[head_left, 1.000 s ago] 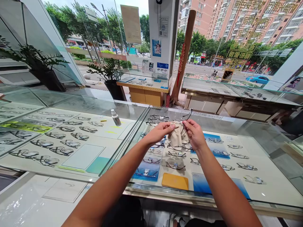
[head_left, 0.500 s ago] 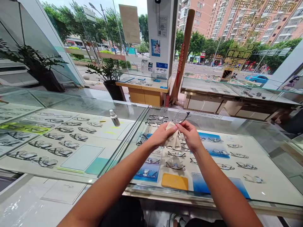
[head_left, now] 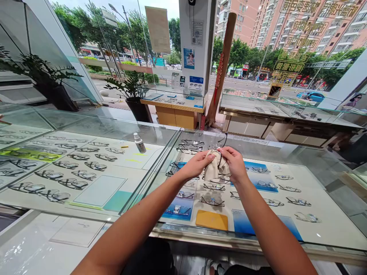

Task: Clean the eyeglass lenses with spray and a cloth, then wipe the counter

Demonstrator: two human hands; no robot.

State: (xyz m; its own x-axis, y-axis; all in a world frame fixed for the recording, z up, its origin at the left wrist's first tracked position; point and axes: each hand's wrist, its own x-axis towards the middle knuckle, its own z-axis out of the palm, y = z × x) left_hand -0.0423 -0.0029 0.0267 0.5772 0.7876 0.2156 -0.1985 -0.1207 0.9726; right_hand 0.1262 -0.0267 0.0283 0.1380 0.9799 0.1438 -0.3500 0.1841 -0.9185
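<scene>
Above the glass counter [head_left: 323, 206], my left hand [head_left: 197, 165] is closed on a beige cleaning cloth [head_left: 211, 171], which hangs in folds below the fingers. My right hand [head_left: 234, 162] pinches a pair of eyeglasses [head_left: 226, 138] against the cloth's right side. A dark temple sticks up past the fingertips, and a thin rim shows beside it. Cloth and fingers hide much of the frame. Both hands are close together, with the cloth between them.
Rows of eyeglasses [head_left: 212, 201] lie inside the case under my hands, near a yellow case [head_left: 211, 220]. A white spray bottle [head_left: 139, 144] stands on the left counter. Farther off are a potted plant [head_left: 133, 89], a wooden post [head_left: 223, 65] and more display cases [head_left: 249, 120].
My right hand has shifted slightly right and turned. The temple now points more upright, and the cloth is spread wider, reaching under my right fingers.
</scene>
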